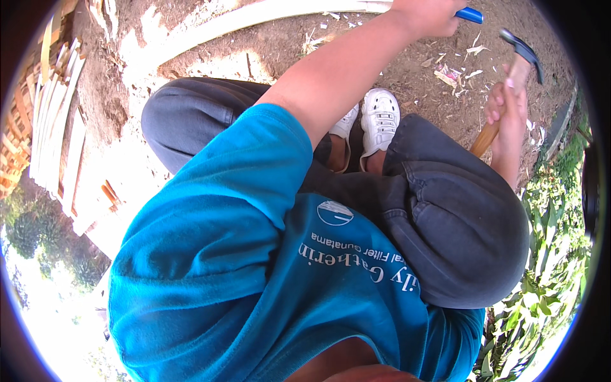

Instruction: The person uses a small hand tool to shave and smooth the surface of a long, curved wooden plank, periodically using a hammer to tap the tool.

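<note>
A: Head view: right hand has its fingers wrapped around a claw hammer, raised over the dirt. Left hand is fisted on a blue-handled tool by the long pale plank.

B: Looks like mid-swing nailing. The next hit needs aim; knees and white shoes crowd the space, and wood scraps litter the ground.
</note>
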